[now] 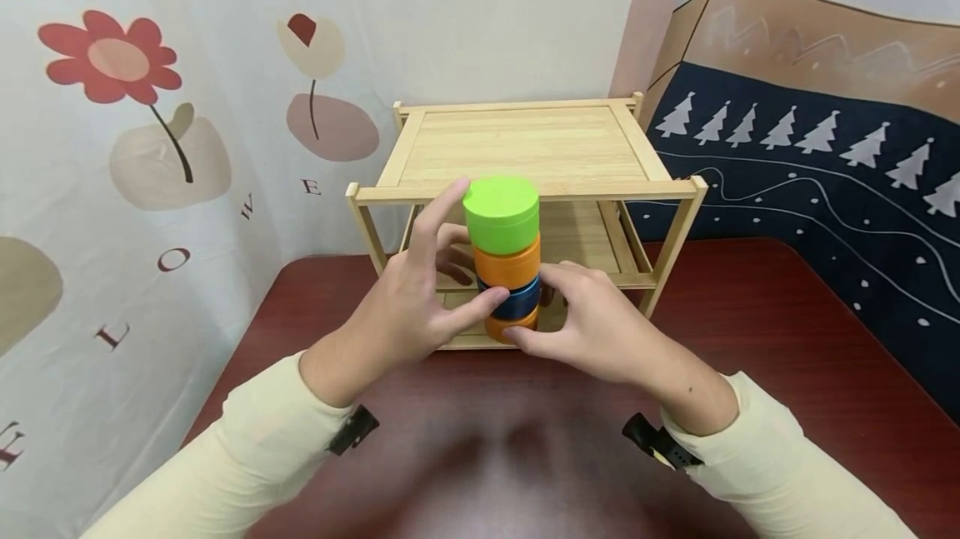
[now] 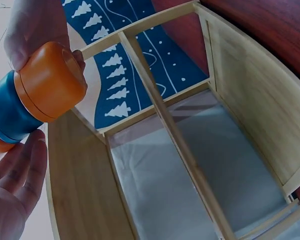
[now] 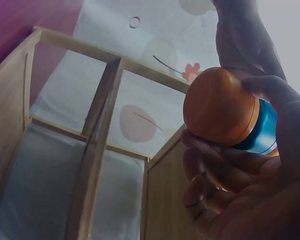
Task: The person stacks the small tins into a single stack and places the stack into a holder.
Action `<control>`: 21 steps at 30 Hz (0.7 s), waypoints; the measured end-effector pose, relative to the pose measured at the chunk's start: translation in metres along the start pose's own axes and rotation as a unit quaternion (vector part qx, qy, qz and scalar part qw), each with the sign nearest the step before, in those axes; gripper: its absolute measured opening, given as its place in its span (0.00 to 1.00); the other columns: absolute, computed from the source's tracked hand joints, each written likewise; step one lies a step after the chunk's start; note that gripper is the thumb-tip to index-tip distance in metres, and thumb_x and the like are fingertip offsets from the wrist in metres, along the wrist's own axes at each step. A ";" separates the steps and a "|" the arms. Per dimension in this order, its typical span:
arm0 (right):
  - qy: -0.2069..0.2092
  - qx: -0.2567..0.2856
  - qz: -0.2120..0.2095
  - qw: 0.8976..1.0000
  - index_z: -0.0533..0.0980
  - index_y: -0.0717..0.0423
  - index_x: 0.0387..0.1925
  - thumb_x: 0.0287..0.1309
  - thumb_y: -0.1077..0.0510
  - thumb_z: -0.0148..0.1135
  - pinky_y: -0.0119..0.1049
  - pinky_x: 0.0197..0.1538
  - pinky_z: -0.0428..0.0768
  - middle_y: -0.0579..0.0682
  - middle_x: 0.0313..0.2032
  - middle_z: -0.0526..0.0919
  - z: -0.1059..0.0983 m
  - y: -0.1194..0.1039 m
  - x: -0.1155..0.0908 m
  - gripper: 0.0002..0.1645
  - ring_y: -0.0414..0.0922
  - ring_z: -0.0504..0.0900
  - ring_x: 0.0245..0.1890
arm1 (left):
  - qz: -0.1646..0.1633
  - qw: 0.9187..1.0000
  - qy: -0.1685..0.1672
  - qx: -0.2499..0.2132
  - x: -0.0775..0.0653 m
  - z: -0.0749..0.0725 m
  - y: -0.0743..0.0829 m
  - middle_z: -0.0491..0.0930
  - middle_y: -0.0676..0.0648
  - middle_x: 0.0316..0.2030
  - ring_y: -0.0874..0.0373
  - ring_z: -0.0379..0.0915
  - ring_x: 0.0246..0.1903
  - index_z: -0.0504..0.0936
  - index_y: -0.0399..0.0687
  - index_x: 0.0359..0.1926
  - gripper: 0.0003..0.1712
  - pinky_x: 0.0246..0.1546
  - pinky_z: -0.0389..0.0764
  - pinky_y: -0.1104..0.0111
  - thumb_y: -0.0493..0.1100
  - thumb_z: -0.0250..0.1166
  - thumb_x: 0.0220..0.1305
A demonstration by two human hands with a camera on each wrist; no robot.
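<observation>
A column of round stacked containers (image 1: 507, 268) stands upright between my hands in the head view, in front of the wooden rack. Its top piece (image 1: 502, 210) is bright green; below come an orange, a dark blue and another orange section. My left hand (image 1: 401, 306) holds it from the left, thumb across the blue section and index finger reaching up beside the green top. Lower down, my right hand (image 1: 600, 326) grips the right side, its thumb at the bottom orange section. In the left wrist view the orange base (image 2: 52, 82) shows off any surface.
A light wooden rack with shelves (image 1: 525, 143) stands on the dark red table (image 1: 750, 339) just beyond my hands. Behind it hangs a pale cloth (image 1: 487, 22) with flowers and letters. To the right is a dark blue hanging (image 1: 795, 181) with white trees.
</observation>
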State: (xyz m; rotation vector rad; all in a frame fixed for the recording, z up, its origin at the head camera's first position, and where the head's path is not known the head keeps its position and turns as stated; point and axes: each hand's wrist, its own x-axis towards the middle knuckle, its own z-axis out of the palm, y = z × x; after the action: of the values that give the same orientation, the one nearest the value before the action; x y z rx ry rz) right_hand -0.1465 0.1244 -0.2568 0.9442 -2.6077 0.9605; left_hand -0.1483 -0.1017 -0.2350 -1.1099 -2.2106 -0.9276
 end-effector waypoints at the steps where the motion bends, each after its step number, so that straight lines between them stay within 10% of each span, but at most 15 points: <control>1: 0.000 -0.003 0.000 1.000 0.79 0.48 0.54 0.50 0.43 0.76 0.41 0.42 0.79 0.42 0.41 0.85 -0.001 -0.001 0.001 0.30 0.40 0.80 0.39 | 0.002 1.000 0.001 0.001 0.001 -0.001 0.000 0.82 0.43 0.45 0.59 0.83 0.41 0.42 0.46 0.74 0.58 0.42 0.83 0.73 0.42 0.75 0.57; 21: 0.009 -0.015 0.013 1.000 0.79 0.52 0.50 0.51 0.45 0.76 0.38 0.37 0.74 0.45 0.35 0.84 -0.024 -0.009 0.017 0.28 0.43 0.76 0.34 | 0.015 1.000 0.014 -0.003 0.028 -0.012 -0.001 0.84 0.43 0.44 0.60 0.83 0.37 0.42 0.47 0.75 0.56 0.41 0.83 0.72 0.44 0.73 0.60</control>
State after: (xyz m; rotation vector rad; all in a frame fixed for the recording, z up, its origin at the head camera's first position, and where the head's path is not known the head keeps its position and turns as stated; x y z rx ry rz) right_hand -0.1546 0.1265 -0.2277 0.8921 -2.6177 0.9304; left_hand -0.1626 -0.0977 -0.2085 -1.1219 -2.1643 -0.9320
